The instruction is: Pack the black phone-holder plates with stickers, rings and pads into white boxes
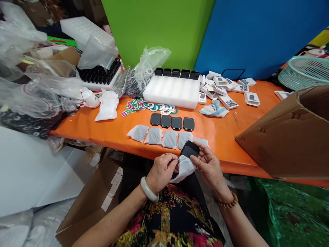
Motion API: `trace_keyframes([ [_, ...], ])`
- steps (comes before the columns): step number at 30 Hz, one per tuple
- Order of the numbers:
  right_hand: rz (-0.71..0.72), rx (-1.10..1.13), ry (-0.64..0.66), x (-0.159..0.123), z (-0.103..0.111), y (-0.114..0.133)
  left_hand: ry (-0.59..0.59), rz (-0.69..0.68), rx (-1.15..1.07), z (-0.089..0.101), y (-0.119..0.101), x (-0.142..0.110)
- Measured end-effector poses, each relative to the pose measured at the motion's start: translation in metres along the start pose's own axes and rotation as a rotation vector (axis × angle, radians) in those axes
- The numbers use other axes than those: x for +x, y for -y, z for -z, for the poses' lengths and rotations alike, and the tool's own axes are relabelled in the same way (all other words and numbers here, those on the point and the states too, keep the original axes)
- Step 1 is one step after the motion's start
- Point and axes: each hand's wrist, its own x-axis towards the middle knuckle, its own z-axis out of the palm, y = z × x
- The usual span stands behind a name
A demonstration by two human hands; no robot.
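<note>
Orange bench (221,133), green panel (159,31) and blue panel (259,37) behind. From the black case (190,149) at the near edge, I log cardboard box (282,137) obstructing 3 o'clock, foam block (171,91) at 11. Left hand (163,169) pinches white pouch (186,168); right hand (210,166) clasps case.

Head-worn view, facing forward and down across orange table (223,132).
</note>
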Motion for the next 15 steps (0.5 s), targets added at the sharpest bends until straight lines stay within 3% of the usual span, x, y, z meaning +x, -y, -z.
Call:
trace_keyframes([
  [6, -0.017, 0.042, -0.015, 0.0015, 0.0, 0.0012, -0.053, -0.175, 0.253, 0.0016, 0.0023, 0.0017],
  [11, -0.144, 0.041, 0.075, 0.0013, 0.0054, 0.0051, -0.116, -0.389, 0.385, 0.0, 0.0054, 0.0034],
  [15, -0.186, 0.042, 0.13, 0.0019, 0.008, 0.0032, -0.138, -0.419, 0.37, 0.0, 0.0097, 0.0038],
])
